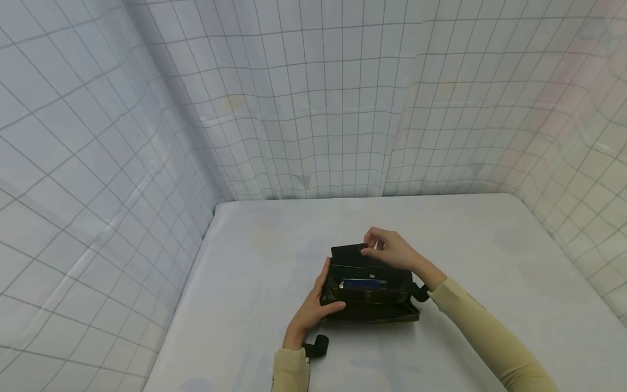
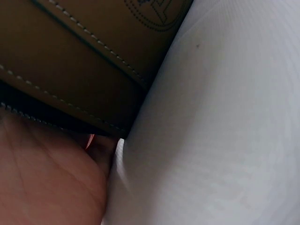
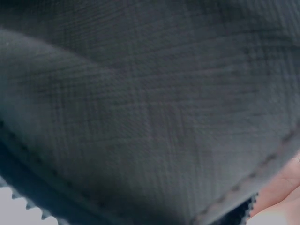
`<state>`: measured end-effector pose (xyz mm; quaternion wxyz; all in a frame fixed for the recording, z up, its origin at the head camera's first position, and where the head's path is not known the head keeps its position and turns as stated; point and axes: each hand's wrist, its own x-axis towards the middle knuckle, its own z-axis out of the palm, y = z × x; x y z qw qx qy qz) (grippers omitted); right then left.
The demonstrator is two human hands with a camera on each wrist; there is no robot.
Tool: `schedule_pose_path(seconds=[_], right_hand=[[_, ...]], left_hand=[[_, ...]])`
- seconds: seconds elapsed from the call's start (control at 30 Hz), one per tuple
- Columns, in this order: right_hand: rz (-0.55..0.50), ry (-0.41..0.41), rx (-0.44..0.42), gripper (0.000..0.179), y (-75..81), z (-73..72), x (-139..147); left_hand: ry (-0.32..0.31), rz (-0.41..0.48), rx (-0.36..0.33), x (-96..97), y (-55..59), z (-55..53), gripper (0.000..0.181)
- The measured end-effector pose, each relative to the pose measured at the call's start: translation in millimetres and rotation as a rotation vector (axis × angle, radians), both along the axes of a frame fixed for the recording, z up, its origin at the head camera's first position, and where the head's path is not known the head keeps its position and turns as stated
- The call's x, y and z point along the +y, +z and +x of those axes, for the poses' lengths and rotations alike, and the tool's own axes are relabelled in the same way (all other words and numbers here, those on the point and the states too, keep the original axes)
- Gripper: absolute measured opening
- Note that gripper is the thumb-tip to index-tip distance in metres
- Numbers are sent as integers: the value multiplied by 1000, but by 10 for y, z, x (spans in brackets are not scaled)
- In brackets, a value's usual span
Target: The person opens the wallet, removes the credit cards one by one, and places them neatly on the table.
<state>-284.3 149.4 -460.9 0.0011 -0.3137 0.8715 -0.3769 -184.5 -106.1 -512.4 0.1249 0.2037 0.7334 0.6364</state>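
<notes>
A dark zip wallet (image 1: 377, 311) sits on the white table (image 1: 254, 294), near the middle, with its mouth open. The left hand (image 1: 313, 311) holds its left end, with the thumb on the near side and the fingers spread along the side edge. The right hand (image 1: 395, 252) pinches the corner of a flat black card (image 1: 348, 252) with thumb and finger. The card sticks up at the far side of the wallet. I cannot tell how deep its low edge goes. A blue thing (image 1: 361, 283) lies inside, next to a small zip pull (image 1: 341, 285).

The pinch is only at one corner, so I think the card could tip, bend or slip if the slot is tight. If the left hand lets go, a tug or push on the card might drag the wallet over the cloth. The wallet could also fold shut on the fingers, or tip and let the blue thing slide out. The zip teeth (image 2: 28, 115) might snag the card if it goes in crooked
</notes>
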Motion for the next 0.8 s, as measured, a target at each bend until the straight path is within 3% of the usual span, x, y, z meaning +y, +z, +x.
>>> schedule_pose_path(seconds=[0.3,0.57,0.8], right_hand=[[-10,-16,-22,11,16,8,-1],[-93,-12,-67,11,75,25,2],[-133,-26,-44,17,96,23,24]], left_hand=[[-10,10,-1,5,16,-5,98],[-8,16,-6,7,13,-15,98],[-8,22,-18,12,6,-13,98]])
